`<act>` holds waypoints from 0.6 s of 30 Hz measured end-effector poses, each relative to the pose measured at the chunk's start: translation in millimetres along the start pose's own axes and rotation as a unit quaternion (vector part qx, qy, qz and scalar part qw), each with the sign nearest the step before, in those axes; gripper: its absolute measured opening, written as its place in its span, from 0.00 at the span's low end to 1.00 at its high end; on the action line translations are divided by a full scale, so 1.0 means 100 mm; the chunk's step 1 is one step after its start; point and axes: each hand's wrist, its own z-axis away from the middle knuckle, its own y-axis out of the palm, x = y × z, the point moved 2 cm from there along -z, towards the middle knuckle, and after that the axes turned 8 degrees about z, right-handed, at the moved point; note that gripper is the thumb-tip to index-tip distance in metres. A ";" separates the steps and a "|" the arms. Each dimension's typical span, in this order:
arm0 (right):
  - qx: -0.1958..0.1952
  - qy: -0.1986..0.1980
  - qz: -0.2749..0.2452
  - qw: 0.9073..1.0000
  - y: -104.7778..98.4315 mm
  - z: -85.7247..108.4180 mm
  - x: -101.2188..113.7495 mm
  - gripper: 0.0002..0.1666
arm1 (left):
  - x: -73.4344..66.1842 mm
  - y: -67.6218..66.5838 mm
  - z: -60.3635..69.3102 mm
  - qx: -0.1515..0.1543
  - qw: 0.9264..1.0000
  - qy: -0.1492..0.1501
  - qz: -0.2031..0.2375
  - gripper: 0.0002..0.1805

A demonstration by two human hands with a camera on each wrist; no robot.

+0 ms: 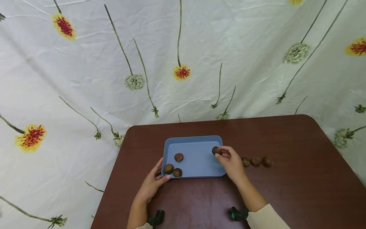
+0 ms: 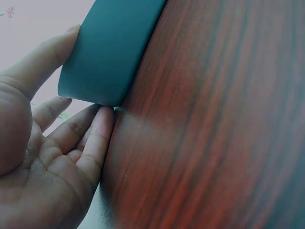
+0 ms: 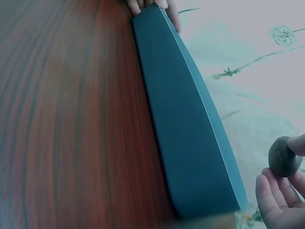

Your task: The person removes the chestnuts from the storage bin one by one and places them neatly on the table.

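A blue tray point(image 1: 197, 159) lies on the table, with three brown chestnuts in its left half: one chestnut point(image 1: 178, 157) by itself, and two, a chestnut point(image 1: 168, 169) and another chestnut point(image 1: 177, 172), in the near left corner. My left hand point(image 1: 152, 181) holds that corner, thumb at the front rim and fingers along the left side; in the left wrist view the fingertips point(image 2: 104, 117) touch the tray's lower edge. Over the tray's right side, my right hand point(image 1: 233, 163) pinches a chestnut point(image 1: 216, 150) between thumb and fingers, seen above the rim in the right wrist view.
Right of the tray, three more chestnuts point(image 1: 255, 161) sit in a row on the dark red-brown table point(image 1: 300, 184). Behind the table's far edge hangs a white flowered cloth point(image 1: 200, 38). A dark band with a device point(image 1: 238, 214) is on each wrist.
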 end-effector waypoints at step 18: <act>-0.038 0.017 0.074 0.996 -0.62 0.18 -0.27 0.30 | 0.01 0.00 0.00 0.000 1.000 -0.001 0.003 0.49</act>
